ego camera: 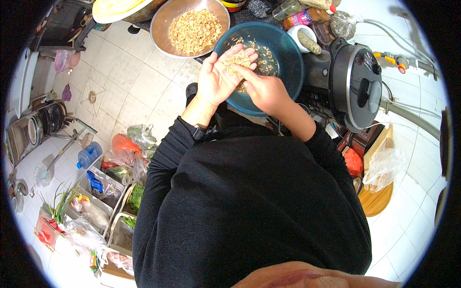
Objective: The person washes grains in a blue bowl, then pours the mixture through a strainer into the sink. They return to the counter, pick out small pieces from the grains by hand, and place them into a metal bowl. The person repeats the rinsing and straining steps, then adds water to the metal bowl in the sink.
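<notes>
My left hand (pixel 212 77) is palm up over a dark teal plastic basin (pixel 293 68), cupping a small heap of tan dried pieces (pixel 237 59) that look like dried shrimp. Above that palm, my right hand (pixel 266 88) reaches in with its index finger on the heap; its other fingers are curled, and whether they pinch a piece is hidden. More of the same pieces lie scattered in the bottom of the basin. Just left of it, a wide metal bowl (pixel 162 43) holds a larger pile of them (pixel 194 30).
Right of the basin stand a stone mortar with pestle (pixel 308 39), sauce bottles (pixel 302 18) and a black electric pressure cooker (pixel 356 86). A wok handle (pixel 84 34) juts out at upper left. Vegetable bins (pixel 119 230), bags and a blue water jug (pixel 90 154) crowd the floor at left.
</notes>
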Demonstrator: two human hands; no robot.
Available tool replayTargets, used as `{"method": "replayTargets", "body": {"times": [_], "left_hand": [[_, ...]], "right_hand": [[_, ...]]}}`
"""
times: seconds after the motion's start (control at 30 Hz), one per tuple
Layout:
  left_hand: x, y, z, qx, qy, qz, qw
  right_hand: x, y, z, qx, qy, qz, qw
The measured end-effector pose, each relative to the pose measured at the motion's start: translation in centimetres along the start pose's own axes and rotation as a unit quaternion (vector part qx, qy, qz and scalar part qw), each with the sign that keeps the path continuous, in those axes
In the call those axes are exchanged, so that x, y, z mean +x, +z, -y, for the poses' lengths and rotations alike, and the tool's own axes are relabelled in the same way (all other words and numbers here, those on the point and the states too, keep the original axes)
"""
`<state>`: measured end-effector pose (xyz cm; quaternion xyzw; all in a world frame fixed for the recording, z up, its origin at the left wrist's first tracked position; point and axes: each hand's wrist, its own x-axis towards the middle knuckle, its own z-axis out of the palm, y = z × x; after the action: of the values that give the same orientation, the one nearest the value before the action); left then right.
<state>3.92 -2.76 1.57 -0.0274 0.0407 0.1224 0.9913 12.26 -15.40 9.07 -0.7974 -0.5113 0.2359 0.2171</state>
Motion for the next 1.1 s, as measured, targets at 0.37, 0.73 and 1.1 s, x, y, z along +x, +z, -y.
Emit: {"method": "replayTargets", "body": {"times": [0.37, 0.73, 1.1], "left_hand": [[-0.2, 0.5, -0.2, -0.015, 0.001, 0.0, 1.0], [-0.3, 1.0, -0.2, -0.01, 0.014, 0.016, 1.0], [-0.2, 1.5, -0.5, 0.005, 0.013, 0.012, 1.0]], "right_hand": [[-0.1, -0.4, -1.5, -0.046, 0.005, -0.091, 0.995], [1.3, -0.5, -1.2, 0.006, -0.078, -0.191, 0.978], [1.3, -0.4, -1.8, -0.036, -0.082, -0.159, 0.983]]}}
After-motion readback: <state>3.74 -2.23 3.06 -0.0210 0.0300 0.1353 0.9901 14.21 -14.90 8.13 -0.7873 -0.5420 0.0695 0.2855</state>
